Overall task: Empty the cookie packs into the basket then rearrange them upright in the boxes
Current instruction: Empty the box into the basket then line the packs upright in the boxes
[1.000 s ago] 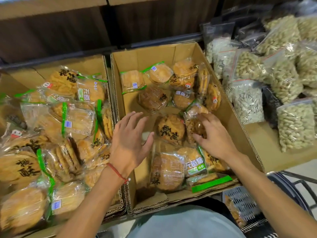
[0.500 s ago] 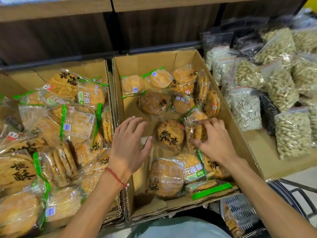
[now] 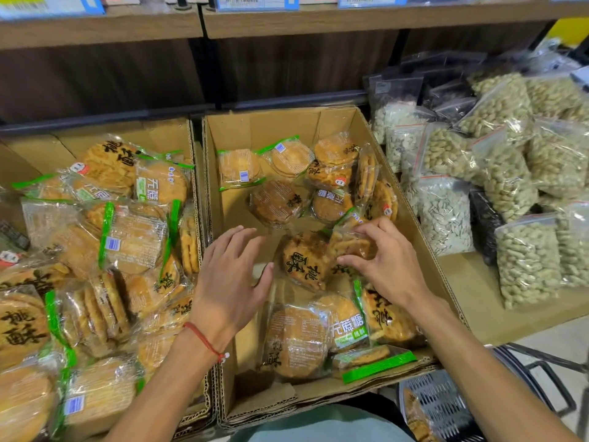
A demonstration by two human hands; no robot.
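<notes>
Two open cardboard boxes stand side by side on a shelf. The middle box (image 3: 322, 122) holds several clear cookie packs lying loose. My right hand (image 3: 387, 264) pinches one cookie pack (image 3: 352, 245) between thumb and fingers near the box's right wall. Beside it lies a dark-lettered cookie pack (image 3: 304, 260). My left hand (image 3: 231, 279), with a red string at the wrist, hovers with spread fingers over the box's left part, holding nothing. The left box (image 3: 169, 135) is heaped with cookie packs (image 3: 127, 234). A plastic basket (image 3: 443, 406) shows at the lower right, with a cookie pack inside.
Zip bags of nuts and seeds (image 3: 506, 173) are piled to the right of the middle box. A dark wooden panel and an upper shelf with price tags (image 3: 255, 1) stand behind the boxes. A metal cart frame (image 3: 548, 368) surrounds the basket.
My right hand has closed its fingers round a cookie pack and lifted it slightly. My left hand stays spread, having drifted a little toward the dark-lettered pack.
</notes>
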